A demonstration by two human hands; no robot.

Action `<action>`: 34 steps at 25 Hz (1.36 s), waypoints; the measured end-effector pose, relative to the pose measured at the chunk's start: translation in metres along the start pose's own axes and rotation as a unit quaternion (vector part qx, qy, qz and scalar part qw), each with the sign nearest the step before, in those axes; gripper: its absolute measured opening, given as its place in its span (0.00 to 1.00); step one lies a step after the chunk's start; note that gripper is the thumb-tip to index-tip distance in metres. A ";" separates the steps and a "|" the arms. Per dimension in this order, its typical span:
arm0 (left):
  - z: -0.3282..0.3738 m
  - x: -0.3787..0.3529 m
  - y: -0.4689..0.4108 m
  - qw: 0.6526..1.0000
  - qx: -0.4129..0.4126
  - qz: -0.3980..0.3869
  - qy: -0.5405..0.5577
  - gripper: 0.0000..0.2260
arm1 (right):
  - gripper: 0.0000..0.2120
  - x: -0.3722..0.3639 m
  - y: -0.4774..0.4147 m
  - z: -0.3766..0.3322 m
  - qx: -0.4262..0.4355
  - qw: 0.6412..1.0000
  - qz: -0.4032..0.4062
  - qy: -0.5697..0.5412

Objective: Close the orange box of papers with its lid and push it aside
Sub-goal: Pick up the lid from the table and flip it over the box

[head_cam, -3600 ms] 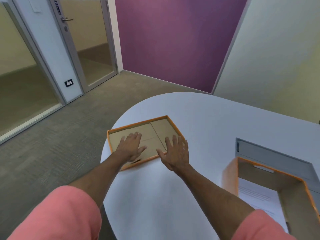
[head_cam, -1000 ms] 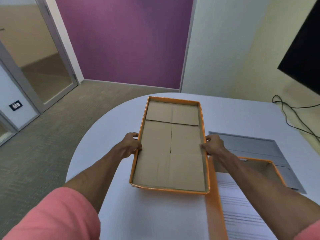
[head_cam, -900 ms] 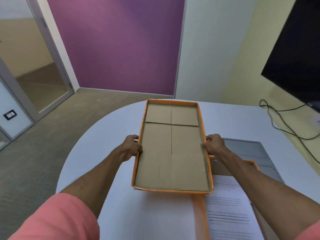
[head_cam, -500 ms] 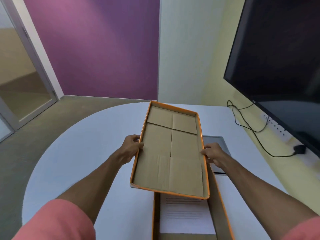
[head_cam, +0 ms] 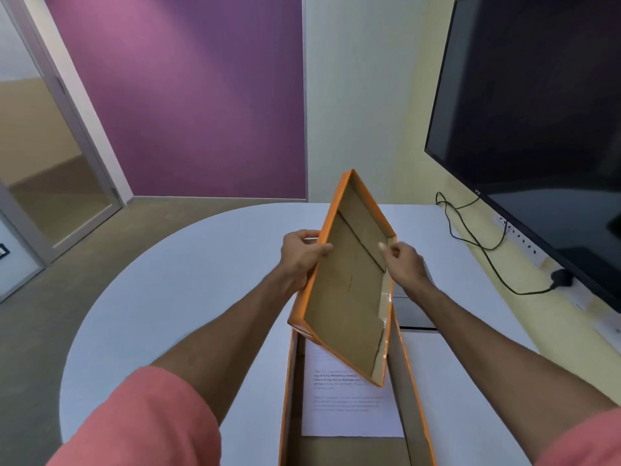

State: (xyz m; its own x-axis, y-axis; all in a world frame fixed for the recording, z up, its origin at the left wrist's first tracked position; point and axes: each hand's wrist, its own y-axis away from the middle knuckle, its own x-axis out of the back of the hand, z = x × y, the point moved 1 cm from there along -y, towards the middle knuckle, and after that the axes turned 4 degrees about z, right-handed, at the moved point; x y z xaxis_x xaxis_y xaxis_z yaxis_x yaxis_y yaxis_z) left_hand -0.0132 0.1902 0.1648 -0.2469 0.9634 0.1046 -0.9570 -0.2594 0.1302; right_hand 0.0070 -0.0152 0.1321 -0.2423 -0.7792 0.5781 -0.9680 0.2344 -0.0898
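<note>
The orange box [head_cam: 411, 391] stands open on the white table right below me, with printed white papers [head_cam: 349, 405] lying flat inside. Above its far end I hold the orange lid [head_cam: 349, 297], brown inside facing me, tilted steeply with its left side raised. My left hand [head_cam: 302, 255] grips the lid's left rim, thumb inside. My right hand [head_cam: 403, 262] holds the lid's right rim, thumb on the inner face. The lid's near corner dips into the box opening.
A grey laptop [head_cam: 411, 312] lies shut on the white table [head_cam: 188, 297] just right of the box, partly behind my right arm. A large dark screen [head_cam: 537, 122] hangs on the right wall, with a black cable [head_cam: 484, 250] below it. Carpet and a glass door lie left.
The lid went from lying inside-up on the table to being lifted over the box. In the last half second it tipped from nearly flat to steeply tilted, left side up.
</note>
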 end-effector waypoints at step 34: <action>-0.072 0.074 -0.010 0.985 0.156 -0.052 0.057 0.21 | 0.14 0.024 0.003 -0.018 -0.128 0.951 -0.075 -0.270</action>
State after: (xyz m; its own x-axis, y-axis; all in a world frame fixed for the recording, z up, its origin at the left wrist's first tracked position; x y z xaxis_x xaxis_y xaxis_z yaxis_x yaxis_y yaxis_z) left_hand -0.0331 0.2688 0.1002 -0.1823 0.9826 -0.0350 -0.8892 -0.1495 0.4325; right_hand -0.0003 -0.0225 0.1606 -0.1685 -0.9837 0.0621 -0.9633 0.1777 0.2012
